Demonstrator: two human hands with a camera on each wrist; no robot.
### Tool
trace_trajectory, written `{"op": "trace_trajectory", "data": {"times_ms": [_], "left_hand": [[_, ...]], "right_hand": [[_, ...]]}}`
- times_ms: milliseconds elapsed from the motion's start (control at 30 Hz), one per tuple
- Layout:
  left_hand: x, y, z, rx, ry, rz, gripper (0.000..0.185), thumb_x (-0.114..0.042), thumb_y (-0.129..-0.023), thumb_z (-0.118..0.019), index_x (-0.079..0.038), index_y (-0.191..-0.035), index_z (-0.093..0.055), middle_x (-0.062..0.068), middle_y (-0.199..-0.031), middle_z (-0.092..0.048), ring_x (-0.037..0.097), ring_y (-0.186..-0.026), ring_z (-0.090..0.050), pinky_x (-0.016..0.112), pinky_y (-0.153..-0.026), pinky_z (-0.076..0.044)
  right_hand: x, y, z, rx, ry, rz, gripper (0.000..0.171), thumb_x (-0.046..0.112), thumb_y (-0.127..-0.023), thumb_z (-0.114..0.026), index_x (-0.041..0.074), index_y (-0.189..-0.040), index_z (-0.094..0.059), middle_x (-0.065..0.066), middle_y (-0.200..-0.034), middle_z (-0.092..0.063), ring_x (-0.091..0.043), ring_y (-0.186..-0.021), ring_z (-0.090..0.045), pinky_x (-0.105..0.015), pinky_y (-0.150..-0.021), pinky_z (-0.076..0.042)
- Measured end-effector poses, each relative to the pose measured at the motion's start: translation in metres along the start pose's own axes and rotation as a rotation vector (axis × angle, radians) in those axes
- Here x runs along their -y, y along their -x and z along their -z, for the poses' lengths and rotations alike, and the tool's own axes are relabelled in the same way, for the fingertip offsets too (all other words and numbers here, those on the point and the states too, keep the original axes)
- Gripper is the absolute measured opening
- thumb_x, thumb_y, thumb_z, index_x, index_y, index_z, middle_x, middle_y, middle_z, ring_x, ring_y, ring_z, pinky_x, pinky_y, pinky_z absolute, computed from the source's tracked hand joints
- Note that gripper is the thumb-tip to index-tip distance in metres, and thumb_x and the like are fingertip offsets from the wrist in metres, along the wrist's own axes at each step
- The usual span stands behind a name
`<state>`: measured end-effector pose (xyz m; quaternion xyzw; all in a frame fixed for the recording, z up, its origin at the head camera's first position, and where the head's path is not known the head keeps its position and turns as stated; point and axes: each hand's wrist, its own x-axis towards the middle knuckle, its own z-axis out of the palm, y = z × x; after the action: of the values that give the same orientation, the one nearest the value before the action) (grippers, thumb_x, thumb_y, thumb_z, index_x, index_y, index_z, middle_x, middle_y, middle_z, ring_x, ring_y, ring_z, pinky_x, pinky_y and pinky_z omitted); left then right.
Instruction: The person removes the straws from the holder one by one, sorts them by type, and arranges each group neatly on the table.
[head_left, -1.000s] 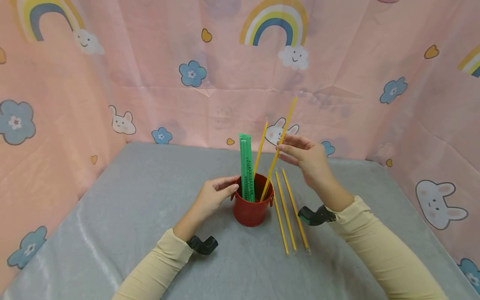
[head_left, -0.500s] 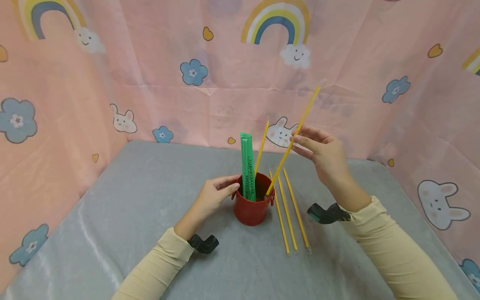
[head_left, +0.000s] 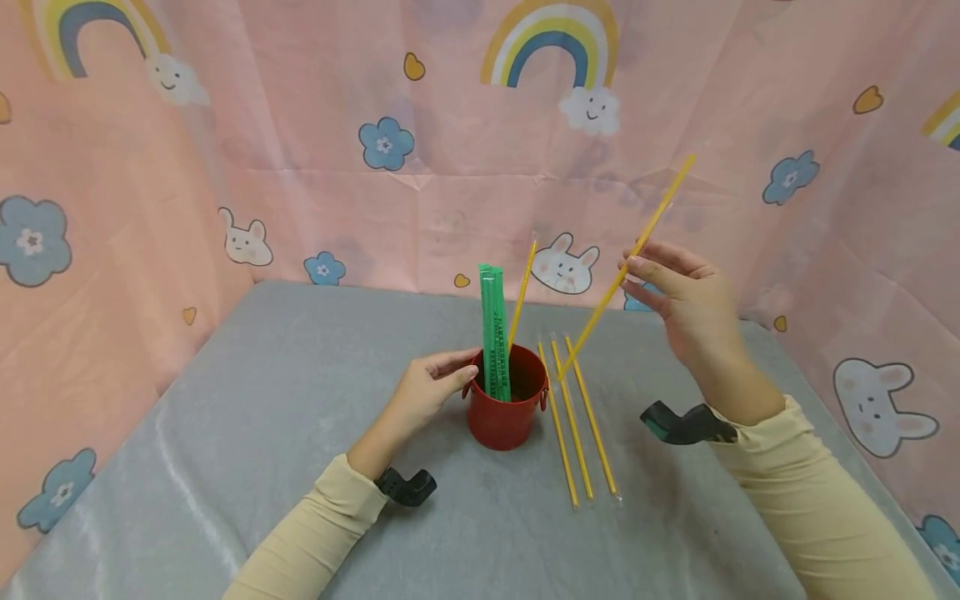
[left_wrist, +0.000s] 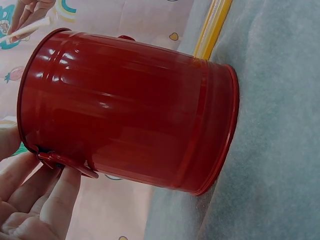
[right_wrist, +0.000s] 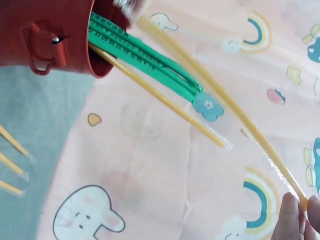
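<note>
The right hand [head_left: 693, 304] is raised above the grey table [head_left: 262, 400], forearm sloping up from the lower right, wrist bent a little so the fingers point left. Thumb and fingertips pinch a long yellow straw [head_left: 626, 262] partway along its length; the right wrist view shows the fingertips [right_wrist: 292, 217] closed on the wrapped shaft. The straw slants steeply, its upper end above and to the right of the pinch, its lower end below and to the left, hanging in the air just right of the red bucket's [head_left: 504, 408] rim and over the three yellow straws [head_left: 573, 421] that lie side by side on the table below the hand. The left hand [head_left: 427, 390] reaches in from the lower left, its forearm low over the table, with the fingers loosely bent against the bucket's left side, near the rim and the small side handle [left_wrist: 65, 164]. The bucket stands upright between the two hands, holding a bundle of green straws [head_left: 492, 333] and one yellow straw [head_left: 521, 298] that leans right.
</note>
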<state>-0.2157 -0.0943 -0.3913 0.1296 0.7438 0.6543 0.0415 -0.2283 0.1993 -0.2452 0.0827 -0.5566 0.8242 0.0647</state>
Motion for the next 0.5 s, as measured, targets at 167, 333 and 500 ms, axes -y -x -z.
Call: {"op": "trace_trajectory", "data": {"times_ms": [167, 333, 500], "left_hand": [[-0.001, 0.001, -0.001, -0.002, 0.005, 0.003, 0.040, -0.018, -0.096, -0.067, -0.007, -0.135, -0.063, 0.011, -0.136, -0.064, 0.024, -0.126, -0.061, 0.040, -0.106, -0.050], [0.000, 0.000, -0.001, -0.003, 0.002, 0.003, 0.040, -0.018, -0.097, -0.066, -0.007, -0.135, -0.063, 0.011, -0.136, -0.064, 0.024, -0.126, -0.061, 0.041, -0.107, -0.049], [-0.001, 0.001, -0.001, -0.006, 0.005, 0.016, 0.039, -0.018, -0.097, -0.066, -0.008, -0.135, -0.063, 0.010, -0.136, -0.064, 0.023, -0.126, -0.061, 0.040, -0.107, -0.049]], "right_hand": [[0.001, 0.002, 0.011, -0.025, 0.073, -0.004, 0.017, 0.002, -0.083, -0.077, 0.008, -0.099, -0.079, 0.000, -0.091, -0.079, -0.012, -0.087, -0.075, -0.026, -0.074, -0.061], [-0.006, 0.002, 0.025, 0.011, 0.185, -0.050, 0.016, 0.006, -0.086, -0.076, 0.014, -0.099, -0.080, 0.004, -0.090, -0.079, -0.009, -0.085, -0.075, -0.023, -0.073, -0.061], [-0.015, 0.003, 0.040, 0.023, 0.237, -0.107, 0.016, 0.006, -0.089, -0.073, 0.019, -0.095, -0.080, 0.007, -0.089, -0.078, -0.006, -0.084, -0.074, -0.022, -0.073, -0.061]]}}
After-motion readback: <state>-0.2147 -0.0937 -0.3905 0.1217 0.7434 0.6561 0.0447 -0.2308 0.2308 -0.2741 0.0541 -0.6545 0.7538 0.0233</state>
